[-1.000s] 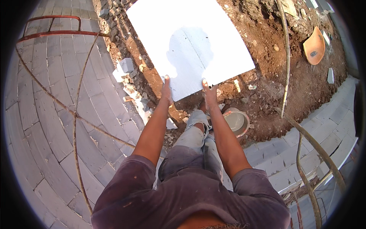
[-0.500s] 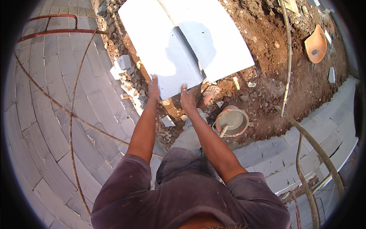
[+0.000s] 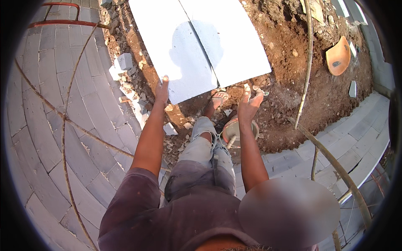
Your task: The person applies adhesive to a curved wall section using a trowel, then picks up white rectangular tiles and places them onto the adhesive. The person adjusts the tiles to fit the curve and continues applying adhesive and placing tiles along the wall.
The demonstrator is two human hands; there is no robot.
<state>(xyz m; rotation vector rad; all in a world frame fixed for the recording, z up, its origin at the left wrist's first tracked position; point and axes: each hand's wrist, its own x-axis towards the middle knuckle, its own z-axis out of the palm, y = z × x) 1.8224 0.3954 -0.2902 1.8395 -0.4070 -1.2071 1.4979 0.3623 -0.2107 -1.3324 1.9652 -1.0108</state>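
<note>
Two large flat white blocks lie side by side on the soil, a left block (image 3: 184, 85) and a right block (image 3: 247, 58). A thin dark seam runs between them, and a head-shaped shadow falls across both. My left hand (image 3: 162, 91) grips the near left corner of the left block, thumb along its edge. Just off the near edge of the right block, my right hand (image 3: 250, 102) is raised with fingers apart and nothing in it. Below that hand stands a bucket (image 3: 231, 131) of grey paste with a stick-like handle poking out, partly hidden by my right forearm.
A wall of grey blocks (image 3: 63, 96) spans the left, crossed by thin poles (image 3: 65, 113). A red metal bar (image 3: 63, 23) is at upper left. An orange curved panel (image 3: 341, 54) lies on the right soil near an upright pole (image 3: 309, 54). My sandalled foot (image 3: 218, 98) is beside the blocks.
My right hand has let go of the left block and moved right, beside the right block. The gap between the blocks has narrowed. My left hand stays on the left block's corner.
</note>
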